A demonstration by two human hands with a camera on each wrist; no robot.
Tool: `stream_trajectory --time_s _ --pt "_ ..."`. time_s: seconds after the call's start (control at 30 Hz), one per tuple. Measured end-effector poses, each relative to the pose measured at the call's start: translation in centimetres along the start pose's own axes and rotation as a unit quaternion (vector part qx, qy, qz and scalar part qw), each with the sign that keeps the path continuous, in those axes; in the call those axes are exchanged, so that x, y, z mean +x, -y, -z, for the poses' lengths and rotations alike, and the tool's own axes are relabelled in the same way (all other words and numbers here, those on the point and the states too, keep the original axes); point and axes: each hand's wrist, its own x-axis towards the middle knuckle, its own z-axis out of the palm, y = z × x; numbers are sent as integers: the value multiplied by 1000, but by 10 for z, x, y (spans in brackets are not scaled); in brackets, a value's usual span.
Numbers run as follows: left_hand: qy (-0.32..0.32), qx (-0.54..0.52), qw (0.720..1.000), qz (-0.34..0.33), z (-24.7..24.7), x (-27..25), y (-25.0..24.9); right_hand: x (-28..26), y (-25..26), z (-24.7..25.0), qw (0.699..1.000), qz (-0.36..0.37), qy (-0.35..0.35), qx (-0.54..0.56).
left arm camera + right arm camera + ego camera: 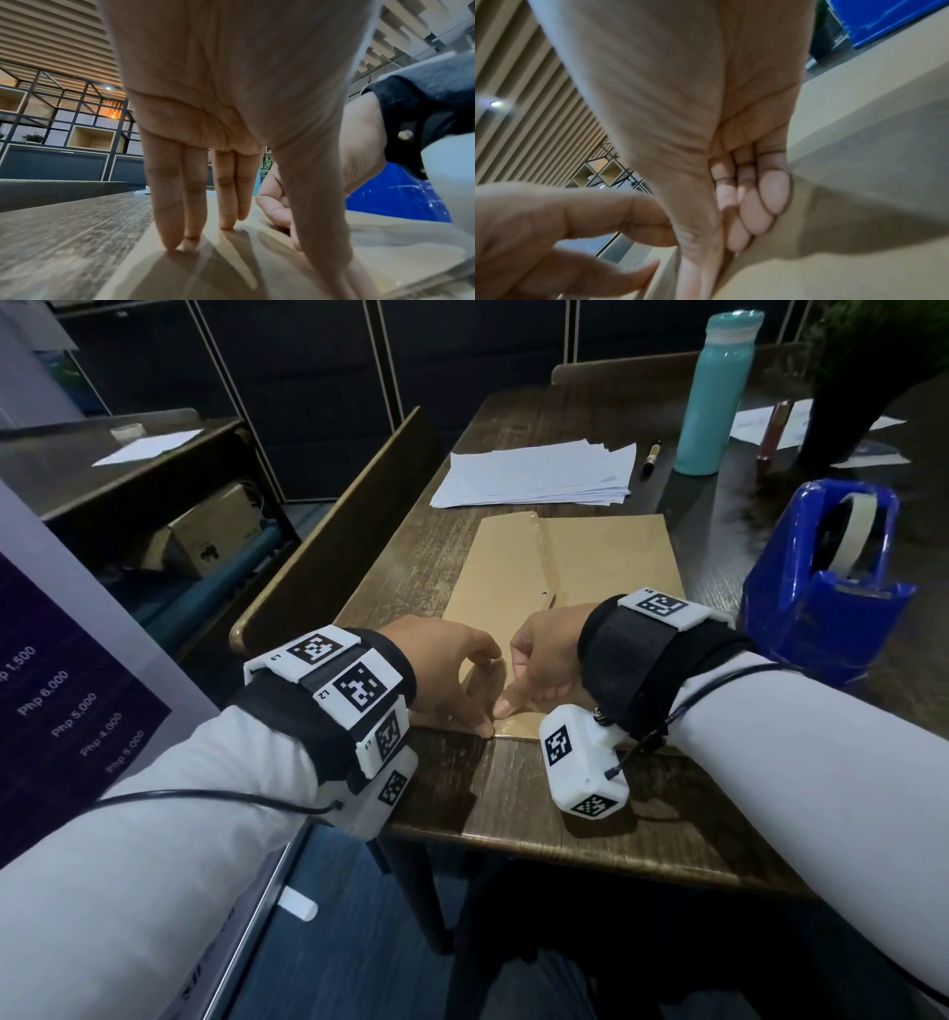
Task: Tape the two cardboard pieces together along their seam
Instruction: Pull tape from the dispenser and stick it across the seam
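Two tan cardboard pieces, left [500, 572] and right [621, 557], lie flat side by side on the dark wooden table [539, 793]. Glossy clear tape [539, 539] covers the far part of their seam. Both hands meet at the seam's near end. My left hand [475, 683] has straight fingers [177, 203] touching the left cardboard piece [159, 270], thumb pressed at the near edge. On my right hand [529, 667] the fingers [754, 201] are curled against the cardboard [859, 182] and the thumb presses along the seam. Any tape under the thumbs is hidden.
A blue tape dispenser [821, 593] stands at the right, close to my right wrist. Beyond the cardboard lie a stack of white papers [539, 474], a marker [651, 459] and a teal bottle [714, 392]. A wooden chair back [349, 531] borders the table's left side.
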Motion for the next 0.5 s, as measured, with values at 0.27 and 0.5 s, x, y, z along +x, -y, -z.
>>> stream_trajectory --time_s 0.27,0.5 --pt "-3 14 1000 -9 0 1 -1 3 -1 2 1000 0 20 14" --pt "-5 13 1000 -9 -1 1 0 7 -2 4 999 2 31 30"
